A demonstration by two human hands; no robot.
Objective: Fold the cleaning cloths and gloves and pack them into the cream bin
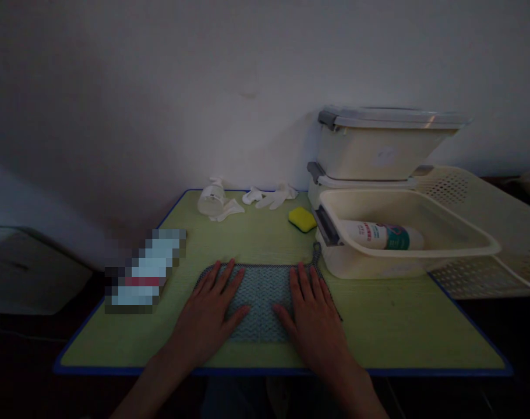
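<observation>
A blue-grey textured cleaning cloth (260, 299) with a dark edging and a hanging loop at its far right corner lies spread on the light green tabletop. Flat on its left part rests my left hand (210, 311), fingers stretched out and pointing away from me. My right hand (314, 317) lies the same way on the right part, fingers slightly spread. The middle of the cloth shows between my two thumbs. Parts of both side edges are covered by my hands.
A yellow sponge (302, 219) lies beyond the cloth, near white gloves (276, 196) and a clear plastic cup (211, 201). At right, an open cream bin (400, 262) holds a white bottle (382, 234); lidded boxes (378, 151) are stacked behind. A blurred-out phone-like object (149, 267) lies left.
</observation>
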